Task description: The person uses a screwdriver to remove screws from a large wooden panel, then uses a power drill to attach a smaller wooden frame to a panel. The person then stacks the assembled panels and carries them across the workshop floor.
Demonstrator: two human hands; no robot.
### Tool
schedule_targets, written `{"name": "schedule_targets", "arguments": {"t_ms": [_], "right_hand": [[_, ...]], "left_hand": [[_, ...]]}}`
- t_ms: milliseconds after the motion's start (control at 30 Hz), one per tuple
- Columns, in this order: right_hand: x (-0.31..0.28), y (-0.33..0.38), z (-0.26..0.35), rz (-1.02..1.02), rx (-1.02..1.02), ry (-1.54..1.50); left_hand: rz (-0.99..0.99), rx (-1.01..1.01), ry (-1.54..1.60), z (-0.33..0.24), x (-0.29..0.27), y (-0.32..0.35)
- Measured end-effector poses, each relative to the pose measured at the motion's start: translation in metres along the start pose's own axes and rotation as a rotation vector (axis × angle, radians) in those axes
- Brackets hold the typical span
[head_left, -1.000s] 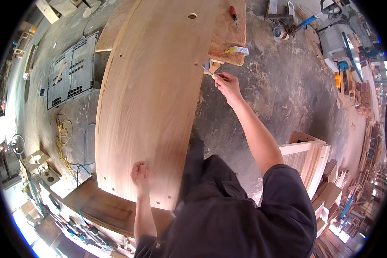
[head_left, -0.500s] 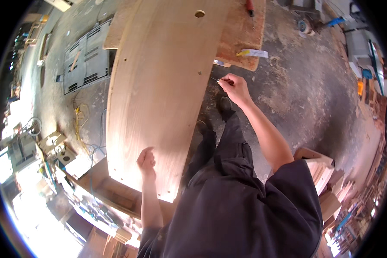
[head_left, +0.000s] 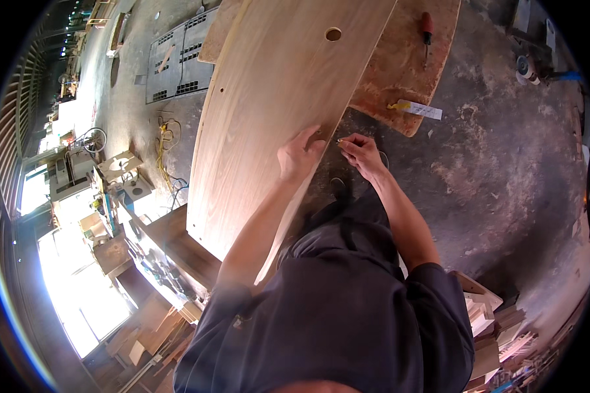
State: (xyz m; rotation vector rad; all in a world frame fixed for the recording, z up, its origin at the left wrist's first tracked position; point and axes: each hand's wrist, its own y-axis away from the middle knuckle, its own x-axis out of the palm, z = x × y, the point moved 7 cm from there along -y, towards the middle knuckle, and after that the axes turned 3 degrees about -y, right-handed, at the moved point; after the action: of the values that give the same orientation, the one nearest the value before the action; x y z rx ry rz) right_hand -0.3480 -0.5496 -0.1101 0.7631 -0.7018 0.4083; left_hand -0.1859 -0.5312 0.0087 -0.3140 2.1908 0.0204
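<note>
Since the earlier frame, our left hand (head_left: 299,157) has moved up from the near end of the wooden panel (head_left: 262,124) to its right edge, close to our right hand (head_left: 364,156); our view has shifted too. The panel lies lengthwise before us, running up past the top of the view.

Our left hand is over the panel by that edge, empty as far as we see, with fingers loosely spread; we cannot tell whether it presses on the wood. Our right hand, just off the right edge, pinches a small thin piece (head_left: 339,141) between thumb and fingers. It is too small for us to make out, and it seems clear of the panel.

As for progress, the round hole (head_left: 334,34) toward the panel's far end and the small hole (head_left: 221,89) near its left edge are already made. We judge the handling of the small piece to be under way; how much remains, we cannot tell.

To the panel's right, a stained board (head_left: 406,62) juts out from under it, bearing a red-handled screwdriver (head_left: 427,29) and a yellow-and-white tube (head_left: 416,109), both lying untouched.
</note>
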Motion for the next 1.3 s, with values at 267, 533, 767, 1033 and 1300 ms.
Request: {"name": "schedule_targets", "arguments": {"t_ms": [267,533,767,1033,1300], "right_hand": [[-0.007,-0.004,-0.005,-0.069,-0.03,0.12],[0.022,0.032,0.046,-0.24,-0.338,0.828],[-0.004,-0.005,-0.004,0.094,0.124,0.117],[-0.048,0.058,0.062,-0.053,0.178,0.484],[-0.115,0.064,0.272,-0.296,-0.31,0.22]], "left_hand": [[0.2,-0.342,-0.013,0.042,0.022,-0.008],[0.104,-0.306,0.012,0.019,0.012,-0.004],[0.099,-0.296,-0.027,-0.01,0.002,-0.009],[-0.213,-0.398,0.652,0.046,0.006,-0.003],[-0.164,-0.834,1.481,0.019,0.016,-0.049]]}}
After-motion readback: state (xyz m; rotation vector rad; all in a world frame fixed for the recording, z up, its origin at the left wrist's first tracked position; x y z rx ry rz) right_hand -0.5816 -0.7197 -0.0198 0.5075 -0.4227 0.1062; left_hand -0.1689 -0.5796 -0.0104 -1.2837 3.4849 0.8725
